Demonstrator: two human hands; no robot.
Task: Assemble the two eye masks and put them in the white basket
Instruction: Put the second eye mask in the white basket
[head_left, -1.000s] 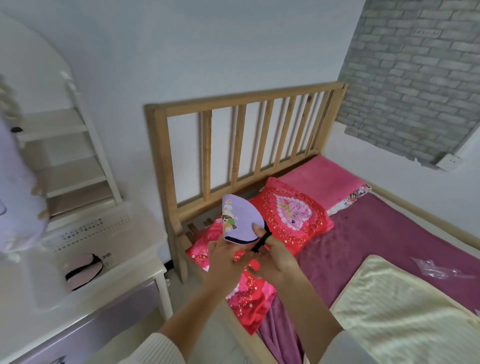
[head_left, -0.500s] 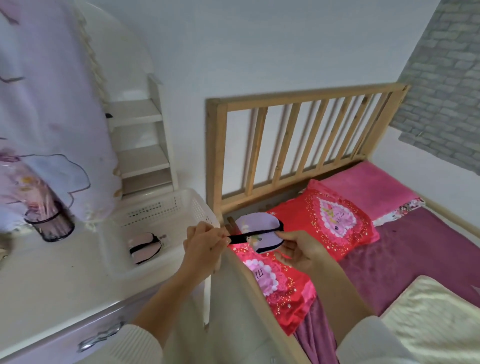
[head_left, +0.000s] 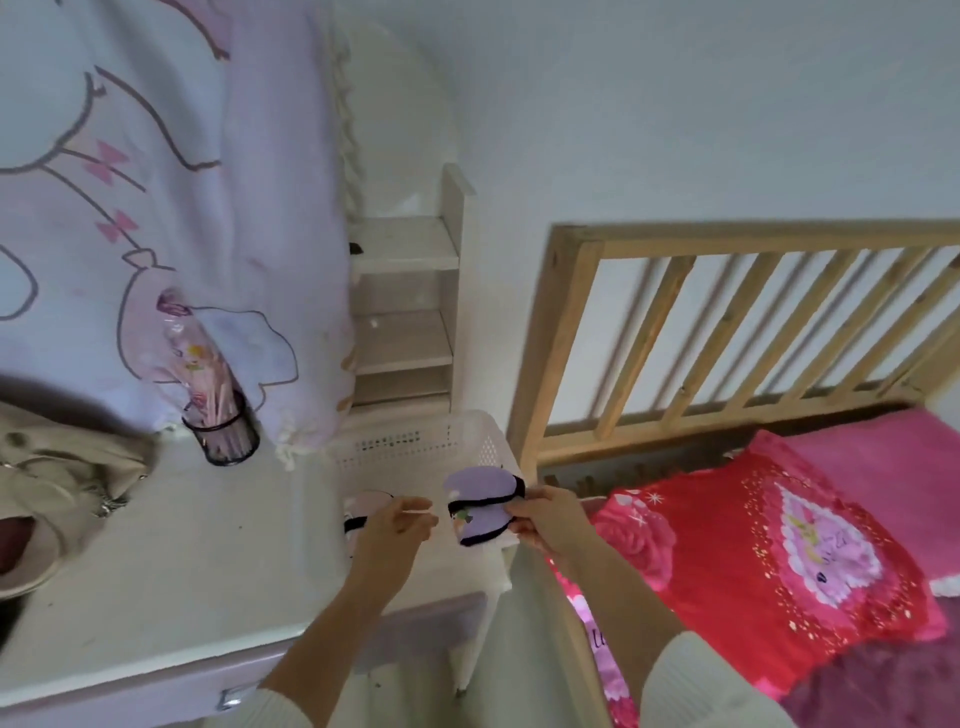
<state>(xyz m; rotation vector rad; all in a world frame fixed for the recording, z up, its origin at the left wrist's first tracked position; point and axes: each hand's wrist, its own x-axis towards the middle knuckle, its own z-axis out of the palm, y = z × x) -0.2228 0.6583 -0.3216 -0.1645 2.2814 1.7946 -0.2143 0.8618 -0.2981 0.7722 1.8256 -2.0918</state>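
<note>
- Two white sleeves reach in from the bottom edge, over the gap between a white desk (head_left: 171, 587) and a wooden bed (head_left: 571, 322).
- The right hand (head_left: 553, 522) pinches the purple mask (head_left: 480, 501) at its right end, fingers closed on the fabric; a black strap runs across the mask's face.
- The purple mask hangs above the right rim of the white basket (head_left: 415, 441), which stands on the desk's far right corner, hard against the bed's corner post.
- The left hand (head_left: 397, 522) hovers just left of the purple mask, fingers loosely extended and apart, holding nothing.
- A pink mask (head_left: 363, 506) with a black strap lies inside the basket, partly hidden behind the left hand.
- On the bed to the right, a red pillow (head_left: 769, 561) with a pink heart design lies beside a pink pillow (head_left: 893, 467) nearer the slatted headboard.
- Farther left on the desk, a black mesh cup (head_left: 226, 436) holds pink items; a beige bag (head_left: 57, 467) sits at the left edge.
- Behind the basket, a small white shelf (head_left: 410, 312) stands against the wall, with a pale printed cloth (head_left: 171, 208) hanging to its left.
</note>
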